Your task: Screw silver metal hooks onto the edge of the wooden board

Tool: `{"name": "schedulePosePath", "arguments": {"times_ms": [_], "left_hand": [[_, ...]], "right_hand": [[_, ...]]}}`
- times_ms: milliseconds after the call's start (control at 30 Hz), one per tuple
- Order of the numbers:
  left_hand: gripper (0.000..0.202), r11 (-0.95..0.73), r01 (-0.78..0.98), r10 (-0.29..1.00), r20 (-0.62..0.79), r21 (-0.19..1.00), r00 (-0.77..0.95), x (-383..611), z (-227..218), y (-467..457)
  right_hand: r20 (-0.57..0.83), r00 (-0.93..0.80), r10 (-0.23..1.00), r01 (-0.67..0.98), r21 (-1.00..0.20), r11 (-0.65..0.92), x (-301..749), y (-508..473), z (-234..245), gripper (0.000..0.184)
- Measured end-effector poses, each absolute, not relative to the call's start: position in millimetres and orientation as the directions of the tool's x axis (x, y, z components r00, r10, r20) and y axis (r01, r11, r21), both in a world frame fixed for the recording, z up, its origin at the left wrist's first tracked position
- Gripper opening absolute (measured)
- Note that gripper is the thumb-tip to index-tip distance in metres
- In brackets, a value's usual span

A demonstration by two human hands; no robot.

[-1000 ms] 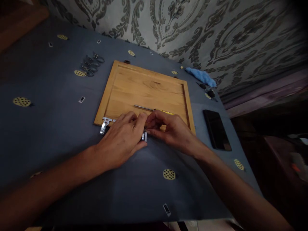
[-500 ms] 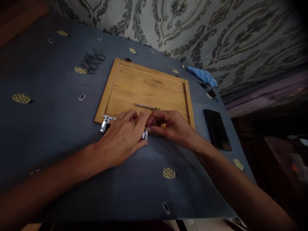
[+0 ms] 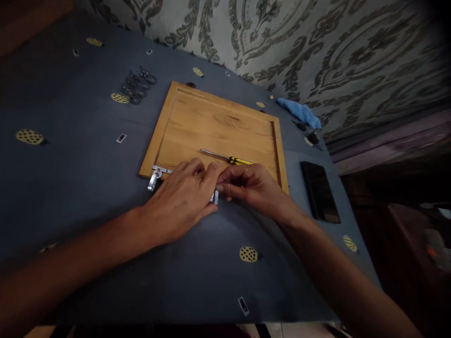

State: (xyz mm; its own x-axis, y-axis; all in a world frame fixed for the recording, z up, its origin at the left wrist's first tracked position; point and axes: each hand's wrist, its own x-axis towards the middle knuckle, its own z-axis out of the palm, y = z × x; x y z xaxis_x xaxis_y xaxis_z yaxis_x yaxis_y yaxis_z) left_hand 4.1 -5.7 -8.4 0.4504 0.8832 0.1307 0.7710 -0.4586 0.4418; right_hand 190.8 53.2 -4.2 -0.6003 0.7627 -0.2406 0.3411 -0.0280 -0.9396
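A wooden cabinet door panel [image 3: 211, 126] lies flat on a dark blue cloth-covered table [image 3: 70, 178]. A metal hinge [image 3: 156, 176] sits at the panel's near left corner. My left hand [image 3: 181, 202] lies over the panel's near edge with its fingers closed on a second metal hinge piece [image 3: 213, 197], which shows only at its right end. My right hand [image 3: 252, 188] meets it from the right, fingers pinched at the same piece. A screwdriver with a yellow handle [image 3: 225, 157] rests on the panel just beyond my fingers.
A black phone [image 3: 320, 190] lies to the right of the panel. A blue cloth [image 3: 299, 111] and small dark items [image 3: 310, 137] sit at the far right. Several dark metal rings [image 3: 136, 88] lie far left. A patterned wall stands behind the table.
Both hands have stayed at the near edge of the panel with only slight finger shifts. More of the screwdriver's yellow handle shows now; the view has tilted a little.
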Motion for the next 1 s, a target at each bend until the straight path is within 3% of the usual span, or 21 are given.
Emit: {"name": "schedulePosePath", "arguments": {"times_ms": [533,1000], "left_hand": [[0.043,-0.481,0.764,0.871,0.137,0.43,0.471,3.5,-7.1,-5.0],[0.043,-0.499,0.744,0.862,0.169,0.444,0.478,2.0,-9.2,-6.0]], "right_hand": [[-0.358,-0.665,0.655,0.358,-0.923,-0.14,190.4,65.3,-0.9,0.018],[-0.317,-0.66,0.682,0.319,-0.939,-0.127,192.9,62.1,-2.6,0.015]]}}
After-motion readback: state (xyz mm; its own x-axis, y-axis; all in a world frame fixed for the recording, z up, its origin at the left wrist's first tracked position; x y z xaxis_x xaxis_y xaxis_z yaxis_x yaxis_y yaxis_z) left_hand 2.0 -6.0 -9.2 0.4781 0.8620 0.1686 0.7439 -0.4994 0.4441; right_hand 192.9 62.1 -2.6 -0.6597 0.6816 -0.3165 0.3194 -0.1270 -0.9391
